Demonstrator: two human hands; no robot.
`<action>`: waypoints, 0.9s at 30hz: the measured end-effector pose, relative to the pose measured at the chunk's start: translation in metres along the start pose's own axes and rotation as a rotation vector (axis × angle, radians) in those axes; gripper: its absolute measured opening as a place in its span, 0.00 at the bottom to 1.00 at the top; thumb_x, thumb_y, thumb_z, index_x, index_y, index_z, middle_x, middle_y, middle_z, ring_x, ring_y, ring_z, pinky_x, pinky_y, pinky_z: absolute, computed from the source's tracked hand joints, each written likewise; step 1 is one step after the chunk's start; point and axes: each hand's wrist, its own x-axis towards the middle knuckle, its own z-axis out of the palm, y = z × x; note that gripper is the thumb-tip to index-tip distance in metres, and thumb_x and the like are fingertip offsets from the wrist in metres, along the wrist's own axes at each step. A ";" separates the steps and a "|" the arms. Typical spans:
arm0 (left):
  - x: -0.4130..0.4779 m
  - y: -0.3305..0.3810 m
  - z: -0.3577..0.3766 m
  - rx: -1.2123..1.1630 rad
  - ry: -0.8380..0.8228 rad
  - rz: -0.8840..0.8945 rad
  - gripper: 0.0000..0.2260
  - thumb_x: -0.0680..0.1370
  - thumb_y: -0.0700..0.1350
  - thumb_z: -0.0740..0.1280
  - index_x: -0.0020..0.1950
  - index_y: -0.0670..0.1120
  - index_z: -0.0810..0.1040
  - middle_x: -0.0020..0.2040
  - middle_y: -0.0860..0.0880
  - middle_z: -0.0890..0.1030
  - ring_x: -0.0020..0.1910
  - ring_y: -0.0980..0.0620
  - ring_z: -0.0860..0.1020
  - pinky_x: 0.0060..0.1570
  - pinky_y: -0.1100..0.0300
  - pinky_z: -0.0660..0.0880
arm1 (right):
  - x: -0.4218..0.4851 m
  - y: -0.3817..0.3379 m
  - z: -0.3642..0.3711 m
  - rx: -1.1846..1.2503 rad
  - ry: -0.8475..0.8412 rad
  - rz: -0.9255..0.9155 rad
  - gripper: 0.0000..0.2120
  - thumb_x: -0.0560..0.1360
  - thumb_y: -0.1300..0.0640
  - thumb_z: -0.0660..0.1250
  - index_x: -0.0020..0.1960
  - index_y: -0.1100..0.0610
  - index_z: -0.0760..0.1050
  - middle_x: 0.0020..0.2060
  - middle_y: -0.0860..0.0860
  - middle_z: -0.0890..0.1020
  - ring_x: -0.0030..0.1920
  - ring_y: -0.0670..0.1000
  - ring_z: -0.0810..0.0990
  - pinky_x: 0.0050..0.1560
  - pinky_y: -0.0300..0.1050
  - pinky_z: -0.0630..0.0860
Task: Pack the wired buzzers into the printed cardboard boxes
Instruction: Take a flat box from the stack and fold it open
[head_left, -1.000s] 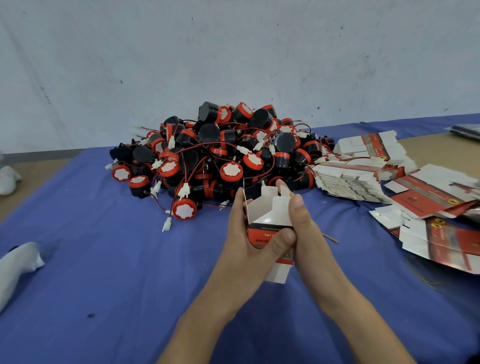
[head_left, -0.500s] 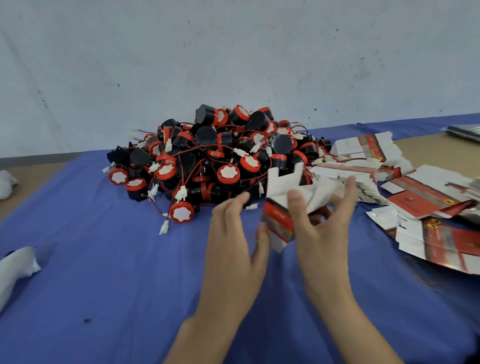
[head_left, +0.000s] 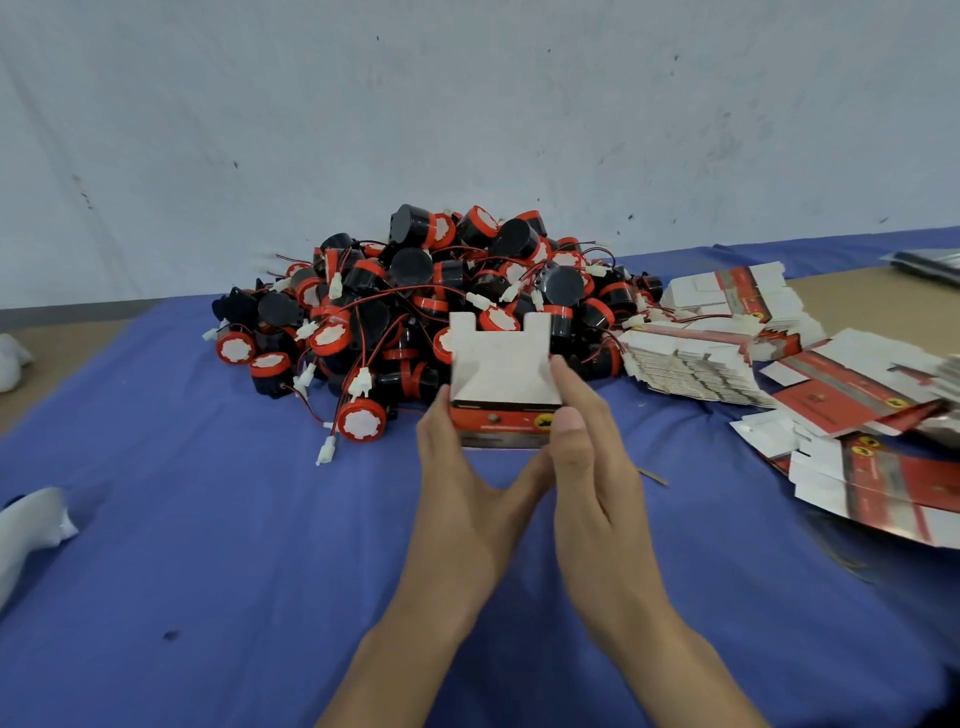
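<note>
Near the middle of the blue cloth (head_left: 208, 545), just on the near side of the pile of wired buzzers (head_left: 431, 312), a printed cardboard box (head_left: 501, 384) is being held up between both hands. It is showing a white flap standing upright with a notched top edge, a red band below carrying a small black-and-yellow emblem, and a silvery strip along the bottom. The left hand (head_left: 467, 499) is gripping the box's left side, its thumb reaching across under the bottom edge. The right hand (head_left: 597, 467) is pinching the right side, thumb pressing on the red band and forefinger lying up along the flap. The flap is hiding the inside, so whether anything is sitting in the box cannot be told. The buzzers are lying tangled together: black round bodies with red rings and white faces, red and black leads ending in white plugs. To the right of the pile, flat boxes (head_left: 691, 364) are sitting stacked in a fanned row, and loose box blanks (head_left: 872, 400) are lying spread at the right edge. At the near left, a white bundle (head_left: 31, 525) is resting on the cloth.
</note>
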 end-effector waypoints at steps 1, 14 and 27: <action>0.002 -0.001 -0.001 -0.036 0.000 -0.006 0.40 0.70 0.54 0.78 0.76 0.57 0.62 0.67 0.58 0.76 0.65 0.62 0.76 0.62 0.57 0.77 | -0.001 -0.001 0.001 -0.014 -0.030 -0.019 0.26 0.81 0.34 0.52 0.75 0.42 0.68 0.73 0.35 0.69 0.76 0.37 0.63 0.70 0.31 0.63; 0.007 0.003 -0.012 -0.128 -0.012 -0.029 0.36 0.70 0.60 0.77 0.73 0.57 0.64 0.62 0.64 0.79 0.61 0.64 0.78 0.56 0.65 0.78 | 0.007 -0.009 -0.009 -0.070 0.028 -0.101 0.19 0.83 0.44 0.57 0.71 0.47 0.74 0.65 0.38 0.77 0.69 0.41 0.73 0.61 0.28 0.70; 0.000 0.011 -0.014 -0.239 -0.363 -0.091 0.21 0.80 0.56 0.61 0.74 0.58 0.68 0.65 0.58 0.79 0.65 0.58 0.77 0.62 0.66 0.74 | 0.013 -0.012 -0.024 0.168 -0.202 0.188 0.21 0.77 0.44 0.62 0.70 0.43 0.72 0.53 0.40 0.85 0.51 0.42 0.85 0.44 0.33 0.79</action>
